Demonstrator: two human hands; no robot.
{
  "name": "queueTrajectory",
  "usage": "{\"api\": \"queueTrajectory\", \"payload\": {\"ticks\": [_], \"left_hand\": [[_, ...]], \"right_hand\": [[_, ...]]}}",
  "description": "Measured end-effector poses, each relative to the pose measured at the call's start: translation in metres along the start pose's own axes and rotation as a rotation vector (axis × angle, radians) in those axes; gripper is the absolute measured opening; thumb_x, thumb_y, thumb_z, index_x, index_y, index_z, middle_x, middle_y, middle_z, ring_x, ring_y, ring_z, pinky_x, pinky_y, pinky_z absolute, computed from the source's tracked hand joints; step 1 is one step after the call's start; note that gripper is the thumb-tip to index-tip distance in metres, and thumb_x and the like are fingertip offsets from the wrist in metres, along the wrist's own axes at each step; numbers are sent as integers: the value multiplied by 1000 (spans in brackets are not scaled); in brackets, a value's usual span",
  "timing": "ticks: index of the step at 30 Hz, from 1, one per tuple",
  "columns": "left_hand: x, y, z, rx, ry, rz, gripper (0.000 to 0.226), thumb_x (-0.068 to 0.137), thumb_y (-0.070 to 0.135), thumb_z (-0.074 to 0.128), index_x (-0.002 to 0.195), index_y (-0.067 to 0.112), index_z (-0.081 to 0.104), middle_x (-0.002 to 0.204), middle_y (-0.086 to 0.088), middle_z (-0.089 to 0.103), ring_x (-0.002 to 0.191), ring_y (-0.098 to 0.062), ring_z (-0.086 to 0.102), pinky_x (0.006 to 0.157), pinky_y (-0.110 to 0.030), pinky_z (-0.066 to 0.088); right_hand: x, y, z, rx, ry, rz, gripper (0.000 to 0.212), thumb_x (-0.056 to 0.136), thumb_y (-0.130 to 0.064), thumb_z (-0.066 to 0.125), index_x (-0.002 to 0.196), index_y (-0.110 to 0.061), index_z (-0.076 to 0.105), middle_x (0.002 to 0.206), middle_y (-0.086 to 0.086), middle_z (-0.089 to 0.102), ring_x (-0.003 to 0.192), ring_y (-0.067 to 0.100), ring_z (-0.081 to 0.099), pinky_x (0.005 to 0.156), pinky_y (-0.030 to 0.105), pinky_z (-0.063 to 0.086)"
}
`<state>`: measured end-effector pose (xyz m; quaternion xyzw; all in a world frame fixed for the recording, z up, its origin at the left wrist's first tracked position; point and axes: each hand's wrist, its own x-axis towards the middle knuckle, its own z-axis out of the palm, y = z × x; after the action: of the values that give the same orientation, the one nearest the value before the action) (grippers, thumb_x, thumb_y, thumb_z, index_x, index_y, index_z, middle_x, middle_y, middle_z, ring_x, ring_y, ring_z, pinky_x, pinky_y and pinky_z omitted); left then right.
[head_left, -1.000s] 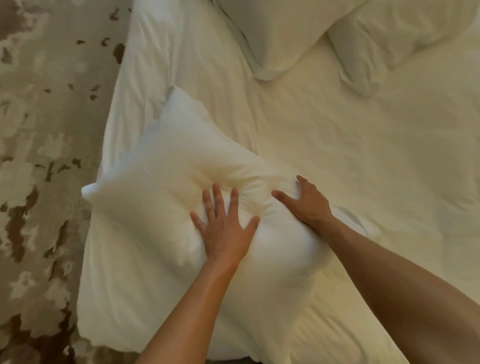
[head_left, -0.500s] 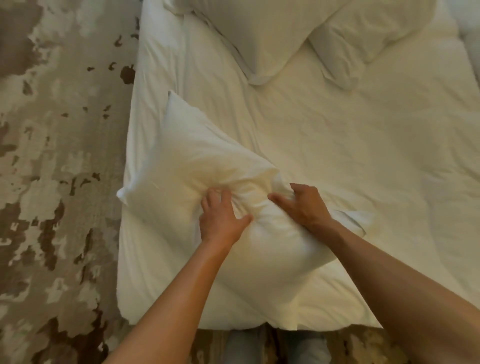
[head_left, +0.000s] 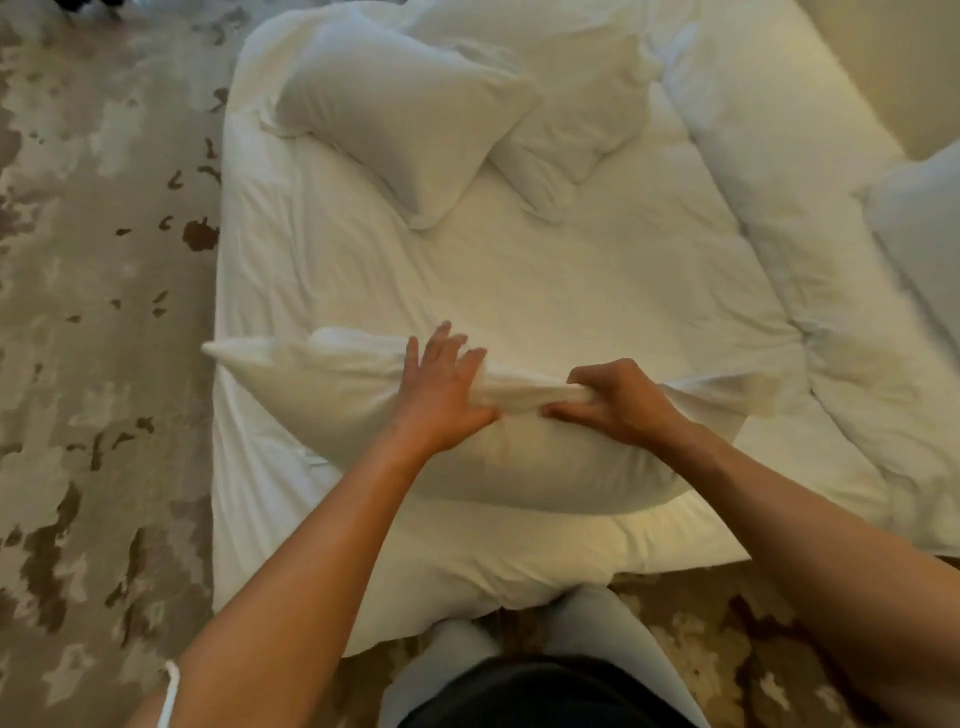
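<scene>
A white pillow (head_left: 332, 395) lies crosswise near the foot of the bed (head_left: 571, 291), one pointed corner reaching past the left edge. My left hand (head_left: 441, 389) lies on its top edge with fingers spread and straight, thumb against the fabric. My right hand (head_left: 618, 400) grips a bunched fold of the pillowcase at the pillow's upper middle, fingers curled round it. The two hands are close together, nearly touching at the thumbs.
Two more white pillows (head_left: 405, 119) (head_left: 576, 114) lie at the head of the bed. A rolled white duvet (head_left: 810, 249) runs along the right side. Patterned beige and brown carpet (head_left: 104, 312) borders the bed on the left. My legs (head_left: 540, 670) stand at the bed's foot.
The pillow has turned from diagonal to crosswise and moved toward the bed's middle. My right hand went from resting on it to gripping a fold. My left hand's fingers have straightened again.
</scene>
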<state>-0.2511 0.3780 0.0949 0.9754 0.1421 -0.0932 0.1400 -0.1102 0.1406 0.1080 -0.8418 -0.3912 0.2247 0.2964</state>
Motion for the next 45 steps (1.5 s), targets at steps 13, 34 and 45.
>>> {"api": "queueTrajectory", "payload": {"ticks": [13,34,45], "left_hand": [[45,168,65,-4,-77,48,28,101,42,51,112,18,56,109,-2,60,101,-27,56,80,-39,44],[60,155,7,-124,128,-230,16,100,22,50,92,16,62,90,1,64,84,-22,60,72,-41,53],[66,140,-6,-122,159,-122,20,101,22,51,94,19,69,91,2,66,86,-21,60,75,-38,53]], "right_hand": [[-70,171,-76,-242,116,53,29,91,-51,73,91,-22,68,89,-9,59,76,19,62,64,39,50],[-13,141,-102,-222,215,-8,11,88,-28,80,91,-19,74,82,-4,61,75,21,58,66,33,43],[-23,117,-111,-222,256,106,23,99,-33,67,86,-21,51,70,-5,57,71,25,55,87,33,46]]}}
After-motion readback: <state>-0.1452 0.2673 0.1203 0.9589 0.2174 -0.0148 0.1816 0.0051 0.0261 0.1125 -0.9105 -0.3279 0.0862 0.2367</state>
